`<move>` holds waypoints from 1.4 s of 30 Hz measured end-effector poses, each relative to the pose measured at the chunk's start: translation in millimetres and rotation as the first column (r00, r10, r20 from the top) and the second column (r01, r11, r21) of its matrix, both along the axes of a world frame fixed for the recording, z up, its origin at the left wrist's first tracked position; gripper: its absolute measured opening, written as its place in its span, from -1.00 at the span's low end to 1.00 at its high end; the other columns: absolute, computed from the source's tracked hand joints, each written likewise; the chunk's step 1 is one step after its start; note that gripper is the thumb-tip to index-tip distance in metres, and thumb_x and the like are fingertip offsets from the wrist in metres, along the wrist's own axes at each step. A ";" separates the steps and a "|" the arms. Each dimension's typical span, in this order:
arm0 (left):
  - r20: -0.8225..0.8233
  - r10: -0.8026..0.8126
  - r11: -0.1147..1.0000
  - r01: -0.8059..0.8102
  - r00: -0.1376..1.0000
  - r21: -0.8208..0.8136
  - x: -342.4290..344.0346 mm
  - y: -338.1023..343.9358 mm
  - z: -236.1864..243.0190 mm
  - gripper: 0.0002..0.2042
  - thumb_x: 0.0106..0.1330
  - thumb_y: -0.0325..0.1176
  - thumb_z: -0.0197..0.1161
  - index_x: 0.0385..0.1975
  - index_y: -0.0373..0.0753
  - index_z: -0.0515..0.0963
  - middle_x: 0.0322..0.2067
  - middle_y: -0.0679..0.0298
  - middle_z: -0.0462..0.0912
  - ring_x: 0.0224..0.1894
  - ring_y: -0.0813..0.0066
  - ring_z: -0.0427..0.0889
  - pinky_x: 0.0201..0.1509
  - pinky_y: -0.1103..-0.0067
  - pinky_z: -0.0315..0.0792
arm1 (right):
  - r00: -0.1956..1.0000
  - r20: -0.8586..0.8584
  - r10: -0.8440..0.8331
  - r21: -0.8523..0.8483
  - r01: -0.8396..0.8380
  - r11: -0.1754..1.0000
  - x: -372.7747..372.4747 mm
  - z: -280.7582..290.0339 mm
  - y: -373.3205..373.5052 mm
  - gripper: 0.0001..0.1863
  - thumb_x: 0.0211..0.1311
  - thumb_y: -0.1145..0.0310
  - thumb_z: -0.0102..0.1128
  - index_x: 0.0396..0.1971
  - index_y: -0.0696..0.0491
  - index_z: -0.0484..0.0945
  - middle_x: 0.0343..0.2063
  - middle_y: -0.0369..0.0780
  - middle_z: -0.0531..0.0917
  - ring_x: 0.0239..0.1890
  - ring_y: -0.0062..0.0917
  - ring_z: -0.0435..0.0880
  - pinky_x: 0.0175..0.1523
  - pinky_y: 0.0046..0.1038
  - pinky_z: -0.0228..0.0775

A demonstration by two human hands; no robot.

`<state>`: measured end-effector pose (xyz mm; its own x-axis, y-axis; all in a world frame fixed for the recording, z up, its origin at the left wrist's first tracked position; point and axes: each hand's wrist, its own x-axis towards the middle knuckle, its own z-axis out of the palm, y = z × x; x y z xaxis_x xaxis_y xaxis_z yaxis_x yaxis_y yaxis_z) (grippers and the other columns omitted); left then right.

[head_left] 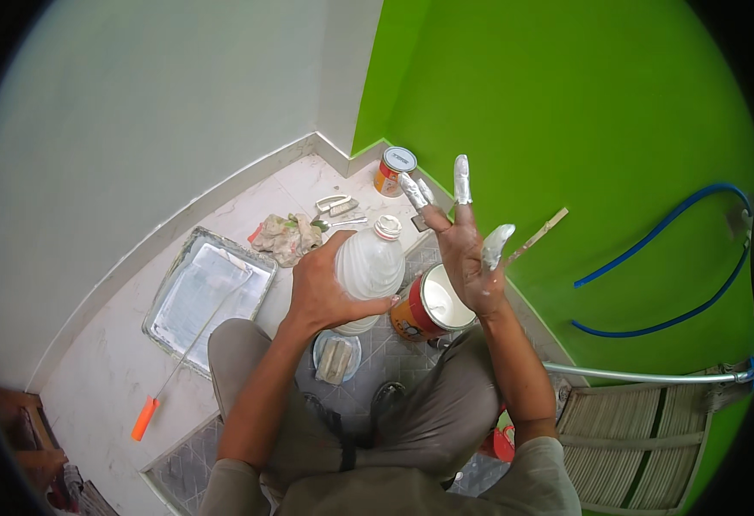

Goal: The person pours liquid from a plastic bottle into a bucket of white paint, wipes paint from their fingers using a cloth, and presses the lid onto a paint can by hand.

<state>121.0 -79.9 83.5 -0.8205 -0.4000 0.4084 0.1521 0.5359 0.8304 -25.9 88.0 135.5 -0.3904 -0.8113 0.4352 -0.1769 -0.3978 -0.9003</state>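
My left hand (325,288) grips a translucent white plastic bottle (375,262) with a white cap, upright in front of me. My right hand (467,249) is raised to its right with fingers spread and white paint coating the fingertips. A paint-smeared wooden stick (544,228) slants behind that hand; I cannot tell whether they touch. An open red and orange can of white paint (446,301) sits below, partly hidden by my hand. Below the bottle, a small dish (353,342) holds a grey block (334,363).
A paint tray (183,292) with an orange-handled roller (146,417) lies left. Behind are rags (286,241), tools (335,205) and a smaller can (391,182). Walls meet behind. A blue hose (643,242), metal pipe (648,374) and slatted panel (626,439) are right.
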 end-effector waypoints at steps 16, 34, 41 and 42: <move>0.032 -0.002 0.999 0.001 0.999 0.050 -3.5 -6.9 -10.3 -0.25 -0.26 -0.01 0.68 -0.04 -0.31 0.60 -0.21 0.04 0.77 -0.18 0.18 0.80 -0.05 0.34 0.64 | 0.343 -0.939 -0.029 0.133 0.438 0.889 1.5 -3.6 9.9 0.10 0.02 -0.43 0.23 0.40 0.12 0.31 0.31 0.01 0.47 0.58 0.07 -0.09 0.55 0.26 -0.28; 0.123 0.224 0.921 -0.169 0.967 -0.352 -0.5 -6.8 -8.7 -0.17 -0.34 -0.01 0.60 0.06 -0.27 0.56 -0.18 0.05 0.69 -0.12 0.07 0.71 -0.08 0.25 0.58 | -0.331 -0.749 0.574 0.102 0.799 0.593 -24.1 12.1 -1.2 -0.75 0.13 0.26 0.18 -0.38 0.00 0.81 -0.11 -0.02 0.75 0.37 -0.06 0.38 0.54 0.04 -0.05; 0.135 0.187 0.921 -0.126 0.973 -0.369 -4.1 4.4 -11.9 -0.18 -0.32 -0.02 0.59 0.05 -0.29 0.53 -0.20 0.05 0.68 -0.10 0.08 0.68 -0.08 0.23 0.57 | -0.463 -0.603 0.650 0.097 0.766 0.636 -8.6 6.1 -19.8 -0.76 0.25 0.20 0.21 -0.29 -0.10 0.83 -0.27 -0.26 0.79 0.12 -0.21 0.50 0.31 -0.04 0.13; 0.169 0.213 0.919 -0.139 0.962 -0.368 -4.2 4.4 -12.1 -0.18 -0.32 -0.02 0.59 0.05 -0.29 0.53 -0.20 0.05 0.68 -0.10 0.08 0.68 -0.08 0.23 0.57 | -0.467 -0.587 0.661 0.105 0.766 0.634 -8.2 5.2 -21.6 -0.76 0.25 0.19 0.21 -0.27 -0.11 0.83 -0.29 -0.26 0.79 0.10 -0.24 0.50 0.28 -0.05 0.15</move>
